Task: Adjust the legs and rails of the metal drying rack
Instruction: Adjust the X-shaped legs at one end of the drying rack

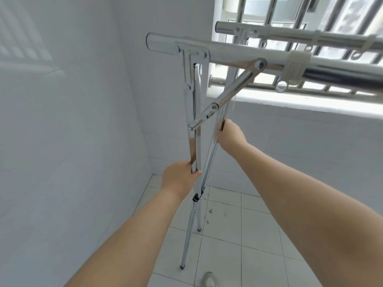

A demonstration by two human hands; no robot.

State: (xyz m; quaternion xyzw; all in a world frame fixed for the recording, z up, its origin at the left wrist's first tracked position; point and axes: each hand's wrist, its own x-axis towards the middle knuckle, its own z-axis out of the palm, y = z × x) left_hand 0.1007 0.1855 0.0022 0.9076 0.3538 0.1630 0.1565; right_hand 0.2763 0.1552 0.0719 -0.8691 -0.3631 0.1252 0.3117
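1. White tiled walls (72, 121) close a corner on my left, and a pale tiled floor (238, 235) lies below, with a few small dark bits scattered on it near the rack's feet.
2. Up on my right a window with a metal grille (290, 13) lets in bright light above a white sill (310, 102).
3. The metal drying rack (207, 121) stands in front of me, between the corner and the window, on the floor; it is all shiny chrome, and I can read no brand or writing on it.
4. Its two thick top rails (238, 52) run off to the right, the farther one higher in view; pale plastic clips (296, 65) wrap around them.
5. Two slim legs cross low down at a dark joint (195, 198): the left leg (194, 131) hangs from a flat bracket (192, 59) under the near rail, the right leg (213, 146) leans up toward the window.
6. A diagonal brace (228, 92) runs from the near rail down to the left leg, hinged midway.
7. My left hand (179, 177), lower, has its grip closed around the left leg just above the crossing.
8. My right hand (230, 135), higher, has its grip wrapped around the right leg, below the brace's hinge.
9. Both legs end in dark caps (182, 267) that rest on the tiles.
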